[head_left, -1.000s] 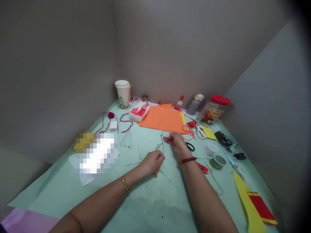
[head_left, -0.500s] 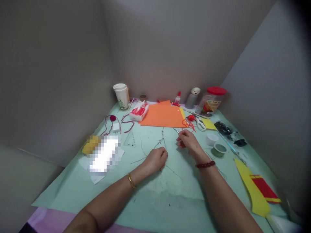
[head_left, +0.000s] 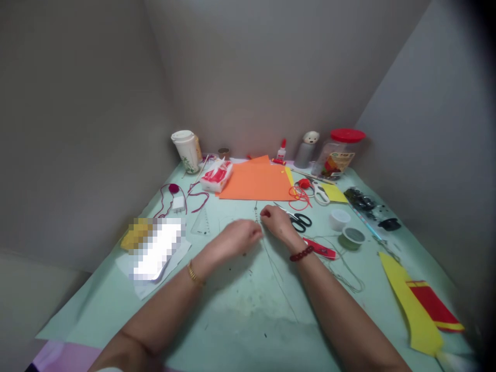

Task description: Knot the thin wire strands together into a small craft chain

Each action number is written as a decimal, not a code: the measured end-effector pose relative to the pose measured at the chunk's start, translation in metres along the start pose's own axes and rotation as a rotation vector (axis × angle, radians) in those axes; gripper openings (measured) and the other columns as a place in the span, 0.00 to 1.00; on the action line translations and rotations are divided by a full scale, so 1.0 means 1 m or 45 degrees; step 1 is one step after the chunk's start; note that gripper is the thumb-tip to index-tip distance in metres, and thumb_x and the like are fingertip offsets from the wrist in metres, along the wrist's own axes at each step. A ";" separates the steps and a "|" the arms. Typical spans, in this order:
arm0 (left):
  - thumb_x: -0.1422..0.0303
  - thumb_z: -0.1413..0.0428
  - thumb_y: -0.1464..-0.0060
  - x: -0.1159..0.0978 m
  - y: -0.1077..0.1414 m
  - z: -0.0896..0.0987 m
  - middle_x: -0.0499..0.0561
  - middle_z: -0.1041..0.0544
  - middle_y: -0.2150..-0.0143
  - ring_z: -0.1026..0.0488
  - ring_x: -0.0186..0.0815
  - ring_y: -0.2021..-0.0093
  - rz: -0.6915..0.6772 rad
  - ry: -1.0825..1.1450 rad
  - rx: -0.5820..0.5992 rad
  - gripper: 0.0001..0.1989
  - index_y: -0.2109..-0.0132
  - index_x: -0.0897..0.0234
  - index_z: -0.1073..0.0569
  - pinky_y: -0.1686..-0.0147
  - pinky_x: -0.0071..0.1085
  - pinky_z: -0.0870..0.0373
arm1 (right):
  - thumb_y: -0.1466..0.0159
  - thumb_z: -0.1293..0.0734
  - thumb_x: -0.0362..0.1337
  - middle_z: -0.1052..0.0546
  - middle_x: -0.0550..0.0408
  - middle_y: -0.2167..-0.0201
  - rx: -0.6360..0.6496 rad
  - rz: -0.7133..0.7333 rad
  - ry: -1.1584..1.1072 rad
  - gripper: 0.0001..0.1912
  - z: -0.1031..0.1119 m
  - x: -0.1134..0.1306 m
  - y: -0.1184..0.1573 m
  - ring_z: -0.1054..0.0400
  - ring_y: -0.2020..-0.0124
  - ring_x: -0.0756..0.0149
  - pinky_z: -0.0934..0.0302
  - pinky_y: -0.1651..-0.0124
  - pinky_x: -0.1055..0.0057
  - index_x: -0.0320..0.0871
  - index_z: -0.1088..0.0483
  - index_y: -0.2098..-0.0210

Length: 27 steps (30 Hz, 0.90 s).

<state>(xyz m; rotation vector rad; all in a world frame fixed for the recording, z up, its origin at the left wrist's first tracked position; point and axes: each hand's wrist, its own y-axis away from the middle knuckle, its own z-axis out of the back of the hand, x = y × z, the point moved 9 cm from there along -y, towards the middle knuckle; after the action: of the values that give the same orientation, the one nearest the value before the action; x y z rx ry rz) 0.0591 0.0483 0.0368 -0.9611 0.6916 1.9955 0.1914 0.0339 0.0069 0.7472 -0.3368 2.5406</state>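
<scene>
As both forearms are extended fwd over pale green sheet [head_left: 236,315] | L hand [head_left: 238,237] held palm down, fingers curled, beside thin wire [head_left: 270,266] | R hand [head_left: 275,222] held palm down, fingers pressed together, tips at wire | pinch on wire can't be told | wire laid on sheet, betw. hands | black-handled scissors [head_left: 301,222] seen just R of R hand

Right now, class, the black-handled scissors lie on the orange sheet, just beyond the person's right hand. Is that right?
Not quite: the black-handled scissors are not on the orange sheet. They lie on the pale green table covering, just beyond the right hand, as the head view shows.
</scene>
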 end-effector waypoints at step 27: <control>0.68 0.52 0.48 0.035 -0.056 0.019 0.50 0.25 0.69 0.31 0.31 0.71 -0.120 -0.200 -0.150 0.10 0.65 0.66 0.28 0.69 0.26 0.38 | 0.44 0.43 0.30 0.31 0.56 0.75 0.025 -0.003 -0.090 0.05 -0.009 -0.006 0.001 0.40 0.73 0.68 0.53 0.70 0.73 0.43 0.40 0.76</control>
<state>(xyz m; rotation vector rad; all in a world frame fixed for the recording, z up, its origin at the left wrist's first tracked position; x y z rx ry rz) 0.0850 0.1069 0.0120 -0.8777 0.4386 2.0202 0.1909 0.0339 -0.0041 0.8462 -0.3347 2.5231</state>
